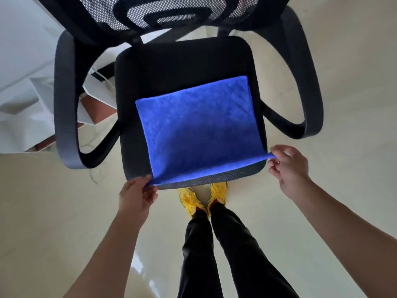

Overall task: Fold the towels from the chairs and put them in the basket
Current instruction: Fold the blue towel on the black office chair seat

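A blue towel (199,127) lies spread flat on the seat of a black office chair (178,61), its near edge lifted slightly off the seat's front. My left hand (136,195) pinches the towel's near left corner at the seat's front edge. My right hand (286,166) pinches the near right corner just past the seat's right front corner. No basket is in view.
The chair's grey armrests (64,100) curve out on both sides, with the mesh backrest (167,14) at the top. White paper bags (23,112) stand on the floor at the left. My legs and yellow shoes (202,198) stand right in front of the seat on a pale glossy floor.
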Motion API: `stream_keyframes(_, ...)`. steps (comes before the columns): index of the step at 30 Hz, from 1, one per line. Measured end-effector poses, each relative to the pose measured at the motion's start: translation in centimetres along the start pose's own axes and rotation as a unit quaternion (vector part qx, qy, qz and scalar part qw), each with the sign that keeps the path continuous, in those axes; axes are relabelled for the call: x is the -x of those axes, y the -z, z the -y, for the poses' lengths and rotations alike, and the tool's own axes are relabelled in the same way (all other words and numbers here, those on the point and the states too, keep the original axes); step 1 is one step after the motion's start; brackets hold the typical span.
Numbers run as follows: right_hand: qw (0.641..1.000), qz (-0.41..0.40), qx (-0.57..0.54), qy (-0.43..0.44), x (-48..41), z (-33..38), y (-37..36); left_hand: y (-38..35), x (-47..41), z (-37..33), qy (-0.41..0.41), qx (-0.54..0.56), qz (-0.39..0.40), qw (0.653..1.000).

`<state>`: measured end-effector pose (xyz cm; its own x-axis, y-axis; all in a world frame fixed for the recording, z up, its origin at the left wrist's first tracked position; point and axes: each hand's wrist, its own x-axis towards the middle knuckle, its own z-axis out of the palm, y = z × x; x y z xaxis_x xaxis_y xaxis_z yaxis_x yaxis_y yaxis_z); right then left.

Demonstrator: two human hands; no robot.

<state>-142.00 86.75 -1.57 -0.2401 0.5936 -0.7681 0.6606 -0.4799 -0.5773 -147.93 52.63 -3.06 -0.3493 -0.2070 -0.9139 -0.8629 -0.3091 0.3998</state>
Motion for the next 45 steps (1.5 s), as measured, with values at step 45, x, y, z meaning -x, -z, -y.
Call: stream_keyframes(45, 0.898, -0.033, 0.372, 0.233, -9.5, 4.1, -10.6, -4.2, -5.8, -1.4, -0.279, -0.509, -0.114, 0.806)
